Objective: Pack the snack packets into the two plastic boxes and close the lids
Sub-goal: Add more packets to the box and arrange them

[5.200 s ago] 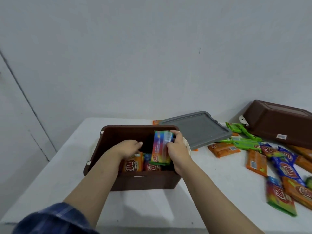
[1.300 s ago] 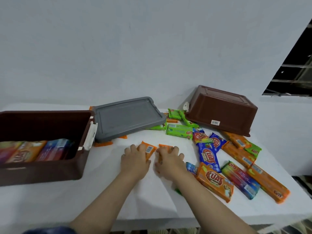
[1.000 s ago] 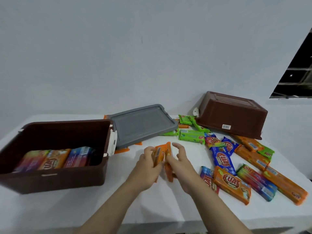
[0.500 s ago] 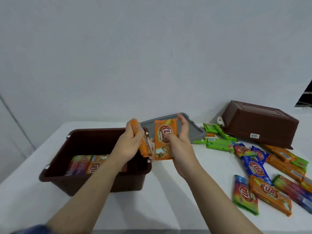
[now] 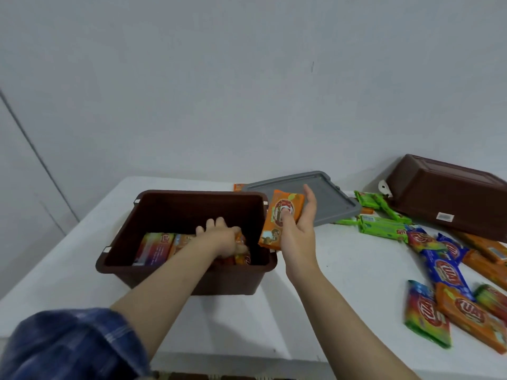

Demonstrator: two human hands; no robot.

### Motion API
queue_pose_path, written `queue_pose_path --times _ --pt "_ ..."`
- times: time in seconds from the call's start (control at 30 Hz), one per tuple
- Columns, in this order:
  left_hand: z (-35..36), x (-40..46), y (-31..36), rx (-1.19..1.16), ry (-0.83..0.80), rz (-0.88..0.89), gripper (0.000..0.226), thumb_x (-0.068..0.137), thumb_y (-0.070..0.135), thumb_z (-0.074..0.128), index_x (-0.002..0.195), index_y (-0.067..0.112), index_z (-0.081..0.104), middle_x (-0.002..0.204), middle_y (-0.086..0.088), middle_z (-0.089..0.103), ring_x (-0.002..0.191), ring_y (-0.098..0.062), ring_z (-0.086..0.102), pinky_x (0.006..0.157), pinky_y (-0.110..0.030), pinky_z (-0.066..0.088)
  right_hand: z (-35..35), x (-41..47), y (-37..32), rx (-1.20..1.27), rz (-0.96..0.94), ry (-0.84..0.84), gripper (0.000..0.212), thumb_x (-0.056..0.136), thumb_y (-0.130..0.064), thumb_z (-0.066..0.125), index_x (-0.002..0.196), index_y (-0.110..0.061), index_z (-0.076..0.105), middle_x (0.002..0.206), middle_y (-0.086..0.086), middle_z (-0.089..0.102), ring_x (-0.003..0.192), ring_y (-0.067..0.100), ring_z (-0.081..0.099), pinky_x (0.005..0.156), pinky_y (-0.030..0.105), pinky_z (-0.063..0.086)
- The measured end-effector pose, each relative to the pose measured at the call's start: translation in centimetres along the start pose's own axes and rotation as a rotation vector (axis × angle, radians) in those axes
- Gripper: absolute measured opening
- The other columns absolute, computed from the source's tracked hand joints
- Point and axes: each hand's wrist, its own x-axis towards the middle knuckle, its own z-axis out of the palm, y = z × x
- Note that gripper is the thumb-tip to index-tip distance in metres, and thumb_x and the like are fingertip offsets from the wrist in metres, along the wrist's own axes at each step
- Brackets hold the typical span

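An open brown plastic box [image 5: 189, 281] stands on the white table [image 5: 343, 283] with several snack packets lying in its bottom. My left hand [image 5: 220, 238] reaches down inside it and grips an orange packet [image 5: 241, 255] against the others. My right hand [image 5: 297, 229] hovers over the box's right rim and holds a second orange packet [image 5: 281, 218] upright, thumb across its front. A grey lid [image 5: 326, 196] lies behind the box. The second brown box [image 5: 450, 193] lies upside down at the far right.
Many loose packets, green [image 5: 381, 227], blue [image 5: 443, 270], orange [image 5: 472, 319] and rainbow [image 5: 426, 314], are scattered over the right half of the table. A white wall runs close behind. The table's front edge is just below my forearms.
Both hands picked an orange packet each from the table and carried them left to the open box. My left hand has now gone down into the box with its packet.
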Motion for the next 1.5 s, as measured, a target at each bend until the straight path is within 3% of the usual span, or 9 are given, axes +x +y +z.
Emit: queue_pose_path --times 0.13,0.27,0.43,0.63,0.83,1.03,1.23,1.37,1.5 --pt "0.3 0.4 -0.4 -0.007 -0.139 -0.007 0.077 0.085 0.070 0.042 0.149 0.033 0.020 0.152 -0.008 0.028 0.138 -0.036 0.027 0.109 -0.054 0.019 -0.2 0.6 0.1 -0.110 -0.020 -0.021 0.051 0.099 -0.021 0.048 0.135 -0.053 0.031 0.109 -0.025 0.056 0.094 0.003 0.065 0.076 0.033 0.059" --pt "0.3 0.3 -1.9 -0.188 -0.145 0.010 0.070 0.091 0.068 0.032 0.149 0.030 0.024 0.152 -0.005 0.034 0.138 -0.030 0.032 0.112 -0.049 0.022 0.1 1.2 -1.3 -0.428 -0.079 -0.133 0.039 0.094 -0.022 0.054 0.125 -0.039 0.038 0.093 -0.008 0.064 0.084 0.014 0.067 0.073 0.038 0.059" --pt "0.3 0.2 -4.4 -0.200 -0.143 -0.130 0.053 0.101 0.047 0.026 0.147 0.020 0.031 0.149 -0.011 0.038 0.135 -0.031 0.037 0.112 -0.047 0.028 1.9 1.5 -2.1 -0.998 -0.196 -0.271 0.035 0.092 -0.029 0.051 0.125 -0.027 0.041 0.104 0.001 0.057 0.110 0.025 0.046 0.096 0.045 0.034" --pt "1.0 -0.4 -4.0 -0.102 -0.078 -0.141 0.054 0.101 0.045 0.025 0.148 0.019 0.027 0.154 -0.011 0.030 0.141 -0.034 0.026 0.114 -0.051 0.017 2.8 -0.4 -0.1 -1.359 -0.158 -0.430 0.039 0.091 -0.024 0.052 0.130 -0.021 0.048 0.143 -0.003 0.038 0.131 0.027 0.027 0.102 0.053 0.034" --pt "0.9 -0.9 -3.4 -0.089 -0.044 -0.157 0.050 0.101 0.041 0.027 0.145 0.018 0.032 0.150 -0.012 0.035 0.138 -0.033 0.029 0.113 -0.051 0.017 3.1 0.3 -0.7 -1.616 -0.158 -0.598 0.042 0.094 -0.025 0.052 0.136 -0.025 0.048 0.144 0.000 0.040 0.136 0.031 0.022 0.110 0.055 0.024" --pt "2.0 -2.9 -2.7 -0.113 0.152 -0.159 0.047 0.101 0.041 0.024 0.140 0.019 0.038 0.145 -0.009 0.041 0.135 -0.032 0.033 0.115 -0.052 0.013 2.1 -1.8 0.0 -1.448 -0.245 -0.426 0.065 0.094 -0.021 0.046 0.153 -0.025 0.019 0.157 -0.003 0.027 0.139 0.029 0.019 0.112 0.050 0.020" --pt "4.0 -4.9 -2.3 -0.103 0.433 -0.172 0.044 0.099 0.042 0.021 0.131 0.023 0.044 0.135 -0.006 0.048 0.127 -0.029 0.037 0.112 -0.048 0.016 2.2 -4.3 0.1 -1.255 -0.844 -0.227 0.046 0.085 -0.008 0.049 0.129 -0.013 0.060 0.138 0.009 0.054 0.125 0.033 0.043 0.105 0.048 0.034" --pt "4.4 -5.3 -2.7 -0.192 0.507 -0.162 0.039 0.098 0.042 0.027 0.122 0.024 0.051 0.128 -0.005 0.052 0.122 -0.028 0.039 0.109 -0.047 0.018 4.8 -3.7 -0.4 -1.561 -0.517 -0.422 0.051 0.097 -0.012 0.036 0.147 -0.002 0.031 0.151 0.018 0.031 0.131 0.035 0.032 0.107 0.039 0.031" --pt "4.4 -5.2 -3.0 -0.258 0.506 -0.158 0.038 0.096 0.043 0.029 0.121 0.025 0.052 0.128 -0.004 0.052 0.122 -0.027 0.038 0.109 -0.046 0.015 5.0 -4.3 0.0 -1.899 -0.522 -0.542 0.041 0.100 -0.022 0.031 0.136 -0.004 0.039 0.135 0.017 0.049 0.124 0.035 0.038 0.104 0.040 0.030"
